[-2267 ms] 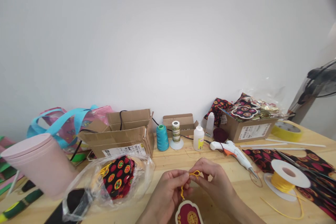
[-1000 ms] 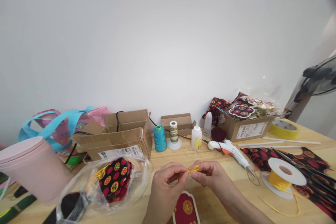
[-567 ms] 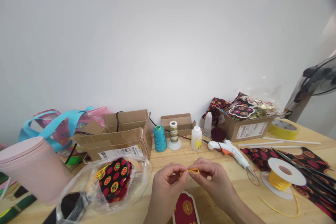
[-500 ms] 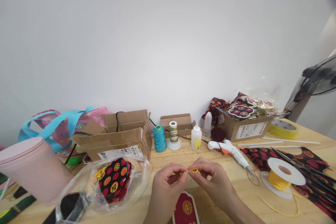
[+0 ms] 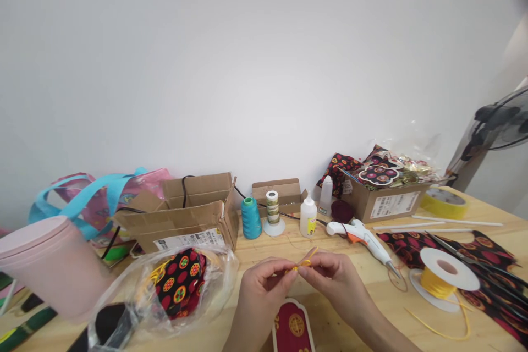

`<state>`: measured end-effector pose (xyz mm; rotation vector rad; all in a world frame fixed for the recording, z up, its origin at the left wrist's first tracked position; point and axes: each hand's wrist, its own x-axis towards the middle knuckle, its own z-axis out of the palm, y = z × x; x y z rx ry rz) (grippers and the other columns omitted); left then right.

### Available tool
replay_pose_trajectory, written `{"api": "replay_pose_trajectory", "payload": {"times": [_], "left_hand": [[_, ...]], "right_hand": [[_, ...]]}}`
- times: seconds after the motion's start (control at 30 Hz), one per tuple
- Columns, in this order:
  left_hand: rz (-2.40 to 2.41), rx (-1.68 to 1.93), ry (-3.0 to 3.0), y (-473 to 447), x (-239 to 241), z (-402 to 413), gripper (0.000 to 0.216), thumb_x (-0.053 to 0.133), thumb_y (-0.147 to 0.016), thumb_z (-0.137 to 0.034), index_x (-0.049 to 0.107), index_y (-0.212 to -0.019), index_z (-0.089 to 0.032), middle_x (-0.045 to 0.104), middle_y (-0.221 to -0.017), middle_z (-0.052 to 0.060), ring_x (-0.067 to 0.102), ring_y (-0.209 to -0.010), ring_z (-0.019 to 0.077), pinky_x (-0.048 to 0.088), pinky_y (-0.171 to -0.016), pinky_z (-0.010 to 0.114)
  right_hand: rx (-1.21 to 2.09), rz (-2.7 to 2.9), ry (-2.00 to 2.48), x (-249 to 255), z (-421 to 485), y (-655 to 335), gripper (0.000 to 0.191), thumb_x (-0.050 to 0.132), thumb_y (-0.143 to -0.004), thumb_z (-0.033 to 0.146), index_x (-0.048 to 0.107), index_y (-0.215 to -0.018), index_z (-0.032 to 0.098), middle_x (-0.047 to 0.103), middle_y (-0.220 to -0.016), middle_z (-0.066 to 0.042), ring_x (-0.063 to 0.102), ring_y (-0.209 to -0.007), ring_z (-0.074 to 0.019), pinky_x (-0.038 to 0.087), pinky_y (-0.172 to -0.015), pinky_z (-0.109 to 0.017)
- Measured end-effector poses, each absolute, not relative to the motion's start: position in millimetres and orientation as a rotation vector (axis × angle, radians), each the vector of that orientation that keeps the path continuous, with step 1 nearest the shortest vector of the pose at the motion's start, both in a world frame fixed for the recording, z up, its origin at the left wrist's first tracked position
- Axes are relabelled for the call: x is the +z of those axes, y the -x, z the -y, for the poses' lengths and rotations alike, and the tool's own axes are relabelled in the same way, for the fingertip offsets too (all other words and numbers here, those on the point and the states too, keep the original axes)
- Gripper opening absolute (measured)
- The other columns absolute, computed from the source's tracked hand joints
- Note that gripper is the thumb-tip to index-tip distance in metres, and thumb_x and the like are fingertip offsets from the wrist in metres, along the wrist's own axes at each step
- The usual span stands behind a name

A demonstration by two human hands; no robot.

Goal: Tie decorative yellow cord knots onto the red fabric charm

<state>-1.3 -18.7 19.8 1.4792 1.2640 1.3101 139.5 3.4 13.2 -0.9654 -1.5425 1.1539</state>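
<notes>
Between my fingertips is a thin yellow cord [image 5: 306, 263], looped above the pinch. My left hand [image 5: 264, 286] pinches it from the left with thumb and forefinger. On the other side, my right hand [image 5: 336, 283] is closed on the same cord, its fingertips almost touching the left ones. Below both hands lies a dark red tag with a pale border and a gold round motif [image 5: 296, 325]; its lower end is cut off by the frame. The spool of yellow cord [image 5: 439, 280] stands on the right with a loose tail on the table.
A white glue gun [image 5: 363, 239], a glue bottle [image 5: 308, 217] and a blue thread cone [image 5: 251, 219] stand behind my hands. Scissors [image 5: 474, 264] lie on patterned fabric at right. A plastic bag with patterned cloth [image 5: 181, 286], a pink bin [image 5: 53, 269] and cardboard boxes [image 5: 177, 225] are left.
The cord's loop between my fingertips has changed shape and now sticks up and to the right. My right fingertips have shifted slightly; both hands stay over the red tag.
</notes>
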Motion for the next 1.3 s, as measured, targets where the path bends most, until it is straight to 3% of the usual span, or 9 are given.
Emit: {"api": "replay_pose_trajectory", "payload": {"times": [0.3, 0.5, 0.67, 0.83, 1.0, 1.13, 1.3], "left_hand": [[-1.278, 1.311, -1.35, 1, 19, 18, 0.009, 0.062, -0.06, -0.023, 0.066, -0.062, -0.015, 0.065, -0.063, 0.003, 0.055, -0.059, 0.0137, 0.043, -0.054, 0.019], [-1.254, 1.291, -1.085, -1, 22, 18, 0.011, 0.065, -0.057, -0.024, 0.064, -0.06, -0.013, 0.062, -0.053, 0.0, 0.055, -0.052, 0.0114, 0.043, -0.052, 0.019], [-1.177, 1.232, -0.995, -2, 26, 20, 0.011, 0.067, -0.055, -0.022, 0.063, -0.057, -0.012, 0.06, -0.049, -0.001, 0.054, -0.049, 0.0089, 0.041, -0.049, 0.017], [-1.0, 1.227, -0.787, 0, 25, 21, 0.013, 0.069, -0.053, -0.021, 0.061, -0.057, -0.011, 0.059, -0.048, -0.001, 0.052, -0.046, 0.0069, 0.041, -0.049, 0.016], [-0.88, 1.273, -0.624, 4, 23, 19, 0.009, 0.067, -0.056, -0.016, 0.061, -0.061, -0.012, 0.06, -0.052, -0.001, 0.052, -0.047, 0.0056, 0.044, -0.053, 0.017], [-0.875, 1.272, -0.681, 7, 18, 16, 0.007, 0.064, -0.06, -0.017, 0.061, -0.063, -0.012, 0.059, -0.054, -0.001, 0.052, -0.05, 0.0055, 0.043, -0.055, 0.017], [-1.155, 1.201, -0.955, 4, 18, 15, 0.009, 0.064, -0.059, -0.021, 0.061, -0.06, -0.012, 0.058, -0.053, -0.001, 0.052, -0.05, 0.0077, 0.041, -0.053, 0.017]], "right_hand": [[1.206, 1.526, 0.949, 12, -4, -137, 0.019, 0.061, -0.062, 0.036, 0.067, -0.064, 0.017, 0.057, -0.061, -0.002, 0.048, -0.057, -0.0127, 0.038, -0.052, -0.023], [1.271, 1.45, 0.99, 19, -2, -140, 0.024, 0.064, -0.059, 0.035, 0.065, -0.077, 0.018, 0.05, -0.054, 0.003, 0.037, -0.046, -0.0075, 0.028, -0.042, -0.019], [1.422, 1.322, 0.959, 26, 0, -145, 0.02, 0.059, -0.065, 0.036, 0.064, -0.062, 0.017, 0.052, -0.061, 0.002, 0.036, -0.047, -0.006, 0.028, -0.044, -0.019], [1.518, 1.274, 0.983, 21, -3, -146, 0.026, 0.054, -0.068, 0.04, 0.063, -0.064, 0.016, 0.05, -0.056, 0.003, 0.033, -0.044, -0.0054, 0.026, -0.043, -0.019], [1.25, 1.55, 0.973, 16, -5, -140, 0.029, 0.054, -0.069, 0.037, 0.057, -0.051, 0.014, 0.047, -0.051, 0.002, 0.038, -0.048, -0.008, 0.03, -0.046, -0.02], [0.993, 1.76, 0.94, 18, 0, -139, 0.024, 0.05, -0.073, 0.032, 0.061, -0.059, 0.015, 0.053, -0.057, -0.001, 0.044, -0.053, -0.0107, 0.034, -0.049, -0.021], [0.394, 2.023, 0.861, 24, 3, -148, 0.017, 0.049, -0.076, 0.024, 0.062, -0.067, 0.018, 0.057, -0.061, -0.003, 0.046, -0.058, -0.0124, 0.034, -0.054, -0.024]]}}
